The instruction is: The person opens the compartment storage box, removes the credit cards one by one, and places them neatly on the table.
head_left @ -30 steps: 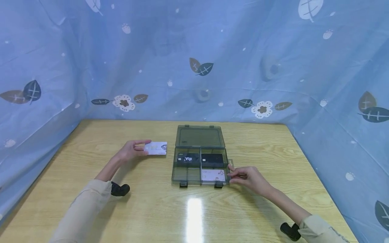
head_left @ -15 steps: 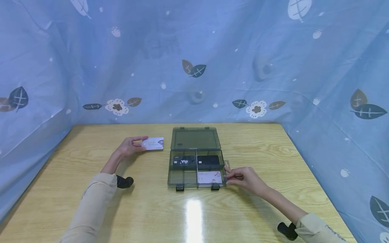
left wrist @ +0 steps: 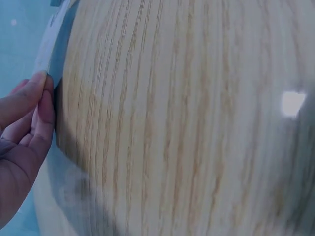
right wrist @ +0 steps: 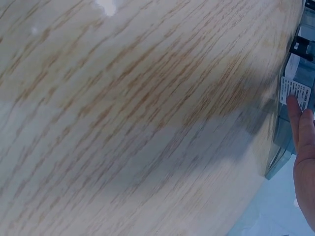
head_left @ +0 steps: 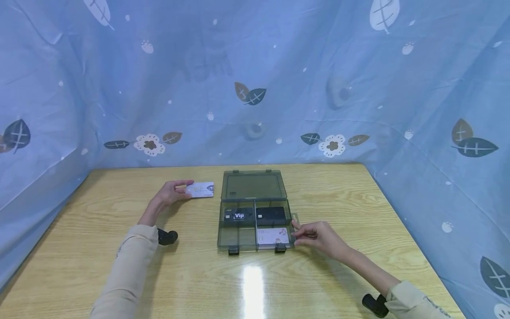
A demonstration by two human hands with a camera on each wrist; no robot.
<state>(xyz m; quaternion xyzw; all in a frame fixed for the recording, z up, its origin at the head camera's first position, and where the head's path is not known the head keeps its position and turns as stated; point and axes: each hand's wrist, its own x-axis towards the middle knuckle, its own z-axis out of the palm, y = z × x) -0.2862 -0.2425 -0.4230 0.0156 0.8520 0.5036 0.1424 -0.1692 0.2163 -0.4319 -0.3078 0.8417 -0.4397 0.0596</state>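
My left hand (head_left: 170,193) pinches a white card (head_left: 201,189) with faint gold lettering, held to the left of the box. In the left wrist view the card (left wrist: 49,42) is seen nearly edge-on between thumb and fingers. A dark see-through divided box (head_left: 238,237) lies with its lid (head_left: 253,186) folded back. Its back compartments hold a black Vip card (head_left: 239,216) and another black card (head_left: 271,215); a white floral card (head_left: 272,235) lies front right. My right hand (head_left: 318,238) touches the box's right side, its fingers on a barcode label (right wrist: 294,88) there.
The box stands on a wood-grain table (head_left: 191,274), with its two black latches (head_left: 233,250) toward the front. A blue patterned cloth (head_left: 199,97) hangs behind and at both sides. Black wrist devices (head_left: 167,237) sit at the sleeves.
The head view has shifted a little. My left hand has drawn slightly back from the front with the card still pinched. The right hand stays at the box's side.
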